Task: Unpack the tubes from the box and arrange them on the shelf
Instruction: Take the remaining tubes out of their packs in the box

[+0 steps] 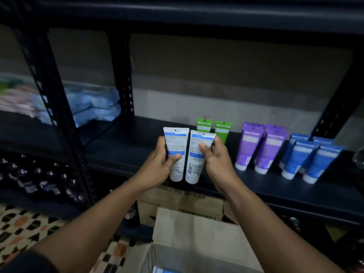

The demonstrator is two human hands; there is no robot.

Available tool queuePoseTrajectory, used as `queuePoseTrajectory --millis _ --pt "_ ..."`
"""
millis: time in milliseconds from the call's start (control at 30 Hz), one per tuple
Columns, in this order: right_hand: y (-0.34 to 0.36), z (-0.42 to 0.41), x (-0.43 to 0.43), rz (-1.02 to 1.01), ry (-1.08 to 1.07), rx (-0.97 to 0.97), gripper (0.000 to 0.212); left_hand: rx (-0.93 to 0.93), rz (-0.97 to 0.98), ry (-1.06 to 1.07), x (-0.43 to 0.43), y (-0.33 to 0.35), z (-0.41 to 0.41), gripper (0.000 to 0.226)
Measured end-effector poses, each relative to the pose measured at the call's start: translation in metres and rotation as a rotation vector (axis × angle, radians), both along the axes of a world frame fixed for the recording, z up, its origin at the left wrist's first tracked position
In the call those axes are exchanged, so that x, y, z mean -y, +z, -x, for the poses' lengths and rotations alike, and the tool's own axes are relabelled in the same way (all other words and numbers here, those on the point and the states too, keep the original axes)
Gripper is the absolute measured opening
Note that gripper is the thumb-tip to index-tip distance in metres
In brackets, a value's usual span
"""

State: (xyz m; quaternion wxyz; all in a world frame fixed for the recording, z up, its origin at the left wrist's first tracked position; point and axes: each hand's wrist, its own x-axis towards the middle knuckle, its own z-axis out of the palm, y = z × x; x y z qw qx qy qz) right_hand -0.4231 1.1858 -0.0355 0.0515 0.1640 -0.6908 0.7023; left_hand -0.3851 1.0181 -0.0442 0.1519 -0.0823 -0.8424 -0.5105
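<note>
My left hand (159, 166) grips a white tube with blue bands (175, 146), held upright with its cap down at the front of the dark shelf (295, 192). My right hand (215, 158) grips a second white tube (197, 166) right beside the first. Behind them on the shelf stand two green tubes (222, 129). To the right stand purple tubes (262, 148), then several blue tubes (309, 158), all caps down. The open cardboard box (197, 233) sits below my arms; a white and blue tube (163, 270) shows inside at the bottom edge.
Dark metal uprights (122, 75) frame the shelf bay. Plastic-wrapped blue packs (92, 103) lie on the shelf to the left. Dark bottles (39, 178) fill the lower left shelf. Another printed carton (177, 201) stands under the shelf. A patterned rug (23, 227) covers the floor.
</note>
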Motion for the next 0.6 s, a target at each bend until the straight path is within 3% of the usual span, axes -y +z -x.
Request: queuePoseTrajectory --millis 167,467,600 --pt "0.021 0.028 0.013 -0.048 -0.090 -0.042 0.011 -0.034 0.016 0.017 0.005 0.013 0.033 0.030" --pt "0.008 0.076 0.047 -0.091 -0.120 0.051 0.013 0.022 0.040 0.093 0.034 -0.004 0.084 0.027" --pt "0.000 0.094 0.065 -0.099 -0.106 0.091 0.015 0.030 0.016 0.134 0.048 -0.010 0.104 0.035"
